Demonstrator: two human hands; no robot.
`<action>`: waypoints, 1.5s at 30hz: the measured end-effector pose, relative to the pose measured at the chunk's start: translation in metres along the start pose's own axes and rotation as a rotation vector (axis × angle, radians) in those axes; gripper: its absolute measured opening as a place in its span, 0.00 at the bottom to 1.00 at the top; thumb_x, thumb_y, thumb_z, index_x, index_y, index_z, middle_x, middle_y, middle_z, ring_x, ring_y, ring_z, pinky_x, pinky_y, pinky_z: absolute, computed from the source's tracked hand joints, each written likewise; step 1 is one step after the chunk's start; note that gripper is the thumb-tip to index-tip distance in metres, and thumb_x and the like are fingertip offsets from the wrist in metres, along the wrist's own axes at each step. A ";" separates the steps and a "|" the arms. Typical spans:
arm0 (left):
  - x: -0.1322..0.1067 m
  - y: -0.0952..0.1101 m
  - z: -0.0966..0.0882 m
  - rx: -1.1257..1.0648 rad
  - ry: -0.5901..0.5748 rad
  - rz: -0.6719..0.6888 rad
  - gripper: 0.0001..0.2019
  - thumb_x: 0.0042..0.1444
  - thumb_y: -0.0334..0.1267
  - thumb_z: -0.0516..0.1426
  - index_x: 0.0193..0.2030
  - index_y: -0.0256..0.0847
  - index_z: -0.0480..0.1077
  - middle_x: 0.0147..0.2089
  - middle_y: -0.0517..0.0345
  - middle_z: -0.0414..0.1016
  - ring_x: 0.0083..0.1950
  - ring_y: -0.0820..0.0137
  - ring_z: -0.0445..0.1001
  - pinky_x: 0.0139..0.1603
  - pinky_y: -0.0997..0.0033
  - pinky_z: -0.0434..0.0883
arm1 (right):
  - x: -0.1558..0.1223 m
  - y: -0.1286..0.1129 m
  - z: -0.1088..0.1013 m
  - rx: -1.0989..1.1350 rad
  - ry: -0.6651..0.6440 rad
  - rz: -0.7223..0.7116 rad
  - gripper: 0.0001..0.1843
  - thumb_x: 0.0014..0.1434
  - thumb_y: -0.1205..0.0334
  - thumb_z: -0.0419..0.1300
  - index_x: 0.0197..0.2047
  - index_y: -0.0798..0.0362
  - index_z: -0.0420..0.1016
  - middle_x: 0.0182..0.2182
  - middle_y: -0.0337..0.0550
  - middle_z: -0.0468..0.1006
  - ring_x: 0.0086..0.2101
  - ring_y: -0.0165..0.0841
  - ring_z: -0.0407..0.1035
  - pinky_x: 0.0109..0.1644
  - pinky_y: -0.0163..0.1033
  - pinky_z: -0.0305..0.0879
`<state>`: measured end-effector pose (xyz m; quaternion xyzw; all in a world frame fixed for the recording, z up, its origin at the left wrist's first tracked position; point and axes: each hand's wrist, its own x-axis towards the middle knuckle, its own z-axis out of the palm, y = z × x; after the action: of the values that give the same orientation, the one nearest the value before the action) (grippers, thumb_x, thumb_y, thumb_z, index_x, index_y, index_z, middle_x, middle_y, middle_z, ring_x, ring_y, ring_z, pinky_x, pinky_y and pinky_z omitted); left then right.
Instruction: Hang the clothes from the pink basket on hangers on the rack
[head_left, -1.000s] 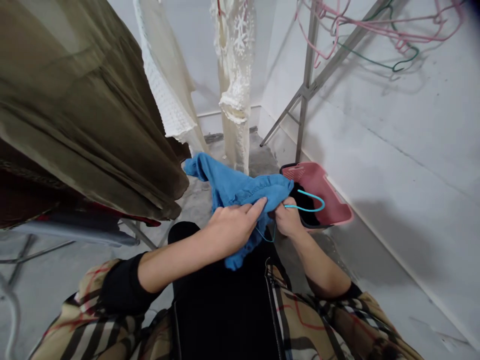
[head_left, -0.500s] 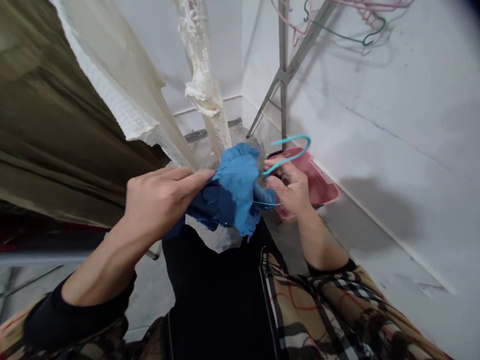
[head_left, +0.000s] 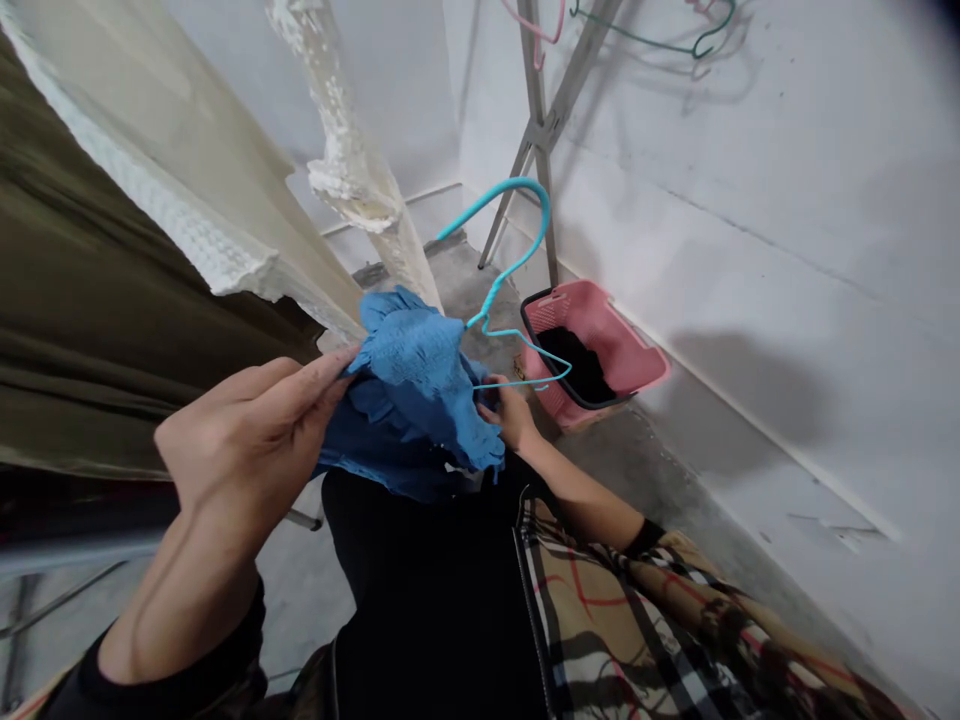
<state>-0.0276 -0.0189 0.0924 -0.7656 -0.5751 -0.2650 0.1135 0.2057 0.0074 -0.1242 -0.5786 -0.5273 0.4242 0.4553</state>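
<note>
My left hand point(head_left: 247, 440) pinches the upper left edge of a crumpled blue cloth garment point(head_left: 405, 390). My right hand point(head_left: 510, 415) is shut on the lower wire of a teal plastic-coated wire hanger point(head_left: 510, 250) and also touches the garment's right side. The hanger stands upward from that hand, its curved arm rising above the cloth. One end of the hanger seems to go behind or into the garment, but the folds hide it.
A pink plastic basket point(head_left: 592, 350) holding black cloth sits on the concrete floor point(head_left: 637, 470) by the white wall point(head_left: 750, 200). Olive and cream hanging garments point(head_left: 75, 300) crowd the left. A metal rack point(head_left: 536, 130) stands behind, with hangers above.
The teal hanger has risen higher and stands more upright above the garment. My left hand has moved left, drawing the cloth out. The view has turned, shifting the room and basket left.
</note>
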 end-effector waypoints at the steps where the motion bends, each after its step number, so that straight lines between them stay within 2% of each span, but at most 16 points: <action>1: -0.001 -0.001 -0.001 -0.009 0.007 -0.011 0.13 0.62 0.46 0.57 0.51 0.57 0.77 0.33 0.64 0.78 0.35 0.73 0.73 0.32 0.76 0.64 | 0.006 -0.001 -0.001 0.006 -0.013 0.007 0.15 0.49 0.59 0.62 0.41 0.51 0.71 0.32 0.39 0.75 0.33 0.33 0.67 0.42 0.39 0.63; 3: -0.003 -0.008 -0.003 -0.051 0.043 -0.031 0.12 0.61 0.45 0.58 0.49 0.54 0.78 0.36 0.63 0.80 0.36 0.73 0.75 0.36 0.75 0.68 | 0.015 -0.003 -0.009 0.083 -0.017 0.023 0.11 0.53 0.58 0.58 0.39 0.52 0.72 0.31 0.39 0.76 0.32 0.32 0.68 0.40 0.38 0.64; 5: -0.004 -0.022 -0.001 -0.110 0.144 0.021 0.10 0.58 0.43 0.61 0.46 0.52 0.79 0.35 0.63 0.80 0.33 0.74 0.76 0.35 0.76 0.70 | 0.022 -0.006 -0.022 0.266 0.009 0.081 0.11 0.52 0.56 0.57 0.38 0.52 0.73 0.31 0.39 0.77 0.31 0.31 0.68 0.37 0.36 0.64; 9: -0.009 -0.054 0.013 -0.177 0.393 0.211 0.10 0.52 0.35 0.66 0.42 0.47 0.81 0.26 0.64 0.77 0.25 0.78 0.72 0.28 0.82 0.67 | 0.029 -0.016 -0.050 0.665 0.043 0.246 0.16 0.44 0.55 0.66 0.38 0.52 0.75 0.25 0.34 0.75 0.26 0.28 0.67 0.32 0.33 0.64; 12: -0.014 -0.069 0.022 -0.166 0.436 0.240 0.12 0.49 0.31 0.67 0.43 0.44 0.81 0.25 0.63 0.75 0.24 0.79 0.71 0.27 0.83 0.66 | 0.032 -0.026 -0.063 0.699 0.056 0.189 0.18 0.43 0.54 0.69 0.38 0.51 0.76 0.27 0.34 0.76 0.27 0.27 0.68 0.34 0.33 0.65; 20: -0.027 -0.076 0.031 -0.073 0.482 0.180 0.08 0.51 0.32 0.66 0.39 0.42 0.81 0.22 0.65 0.71 0.23 0.79 0.67 0.25 0.82 0.63 | 0.036 -0.043 -0.083 0.208 0.229 -0.183 0.12 0.55 0.53 0.64 0.37 0.51 0.80 0.32 0.38 0.79 0.33 0.30 0.70 0.41 0.35 0.66; 26: -0.044 -0.073 0.045 0.100 0.294 0.216 0.08 0.59 0.36 0.61 0.43 0.47 0.80 0.24 0.64 0.72 0.25 0.76 0.65 0.24 0.79 0.57 | 0.030 -0.061 -0.088 0.054 0.224 -0.325 0.12 0.60 0.55 0.59 0.41 0.52 0.79 0.38 0.41 0.80 0.41 0.34 0.73 0.49 0.40 0.68; 28: -0.048 -0.072 0.052 0.128 0.263 0.181 0.09 0.60 0.37 0.60 0.45 0.48 0.80 0.24 0.64 0.72 0.25 0.76 0.65 0.23 0.78 0.56 | 0.020 -0.071 -0.084 0.015 0.154 -0.346 0.12 0.62 0.57 0.57 0.43 0.53 0.78 0.39 0.42 0.80 0.42 0.34 0.73 0.51 0.40 0.68; 32: -0.049 -0.073 0.063 -0.057 0.261 0.018 0.08 0.59 0.41 0.61 0.42 0.44 0.80 0.24 0.64 0.73 0.26 0.77 0.70 0.25 0.81 0.61 | -0.004 -0.092 -0.080 -0.220 -0.303 -0.481 0.16 0.63 0.59 0.56 0.53 0.50 0.75 0.41 0.42 0.78 0.40 0.32 0.73 0.48 0.39 0.69; 33: -0.048 -0.075 0.064 -0.135 0.263 -0.020 0.08 0.58 0.41 0.61 0.41 0.43 0.80 0.25 0.64 0.73 0.25 0.77 0.70 0.26 0.81 0.62 | -0.006 -0.096 -0.082 -0.276 -0.359 -0.531 0.17 0.63 0.58 0.57 0.55 0.50 0.73 0.42 0.42 0.77 0.38 0.31 0.72 0.46 0.38 0.70; 34: -0.047 -0.076 0.064 -0.206 0.263 -0.048 0.08 0.58 0.41 0.61 0.40 0.42 0.80 0.25 0.64 0.74 0.25 0.77 0.71 0.27 0.81 0.64 | -0.007 -0.100 -0.085 -0.326 -0.330 -0.581 0.19 0.63 0.58 0.58 0.56 0.49 0.72 0.43 0.44 0.76 0.39 0.31 0.72 0.45 0.38 0.70; 37: -0.044 -0.081 0.061 -0.346 0.277 -0.069 0.07 0.56 0.39 0.62 0.37 0.41 0.80 0.25 0.63 0.76 0.25 0.77 0.72 0.29 0.81 0.68 | 0.003 -0.106 -0.096 -0.513 0.030 -0.719 0.22 0.62 0.53 0.59 0.58 0.50 0.71 0.50 0.50 0.73 0.49 0.38 0.69 0.54 0.46 0.67; 38: -0.043 -0.081 0.060 -0.374 0.280 -0.054 0.06 0.55 0.38 0.62 0.36 0.40 0.80 0.26 0.63 0.77 0.25 0.77 0.72 0.29 0.81 0.68 | 0.008 -0.107 -0.099 -0.604 0.096 -0.756 0.24 0.62 0.51 0.59 0.59 0.51 0.70 0.52 0.51 0.72 0.52 0.41 0.67 0.57 0.49 0.65; 40: -0.040 -0.080 0.057 -0.429 0.293 -0.020 0.05 0.54 0.36 0.63 0.35 0.40 0.80 0.27 0.63 0.78 0.25 0.78 0.72 0.29 0.82 0.69 | 0.019 -0.108 -0.102 -0.762 0.064 -0.820 0.22 0.65 0.49 0.56 0.58 0.51 0.71 0.50 0.50 0.76 0.50 0.42 0.69 0.56 0.50 0.64; 42: -0.036 -0.077 0.055 -0.469 0.303 0.001 0.05 0.53 0.34 0.63 0.36 0.40 0.80 0.28 0.63 0.79 0.25 0.79 0.72 0.29 0.83 0.69 | 0.025 -0.109 -0.102 -0.841 -0.023 -0.879 0.20 0.69 0.51 0.49 0.52 0.54 0.74 0.42 0.48 0.80 0.42 0.38 0.73 0.48 0.45 0.68; 45: -0.031 -0.072 0.055 -0.507 0.307 0.020 0.05 0.53 0.32 0.63 0.37 0.40 0.80 0.28 0.62 0.79 0.26 0.79 0.73 0.29 0.83 0.69 | 0.027 -0.116 -0.098 -0.903 -0.016 -0.936 0.25 0.71 0.52 0.41 0.45 0.56 0.76 0.36 0.47 0.82 0.37 0.36 0.75 0.41 0.40 0.68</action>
<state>-0.0863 0.0038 0.0206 -0.7262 -0.4593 -0.5116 0.0068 0.2769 0.0296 0.0102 -0.4188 -0.8535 -0.0781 0.3000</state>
